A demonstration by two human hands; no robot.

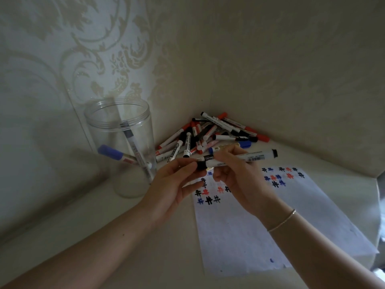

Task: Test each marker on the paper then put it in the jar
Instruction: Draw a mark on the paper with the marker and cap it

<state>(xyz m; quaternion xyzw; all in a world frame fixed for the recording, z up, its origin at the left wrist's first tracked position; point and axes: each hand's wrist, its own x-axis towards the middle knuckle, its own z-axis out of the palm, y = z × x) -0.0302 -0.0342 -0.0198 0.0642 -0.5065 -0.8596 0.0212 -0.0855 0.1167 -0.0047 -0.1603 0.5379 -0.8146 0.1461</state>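
Observation:
Both hands hold one black-capped white marker [253, 157] level above the paper [260, 226]. My left hand [177, 180] pinches its black cap [201, 165]. My right hand [235, 174] grips the white barrel, whose black end points right. The paper carries several black, red and blue hash marks. A clear plastic jar [123, 142] stands at the left with a grey marker inside; a blue-capped marker [113, 154] shows through or behind its wall. A pile of markers [208, 136] lies in the corner behind my hands.
Patterned walls meet in a corner right behind the pile. The white tabletop [104, 236] stretches toward me, and its right edge [378, 197] lies just past the paper. A thin bracelet circles my right wrist.

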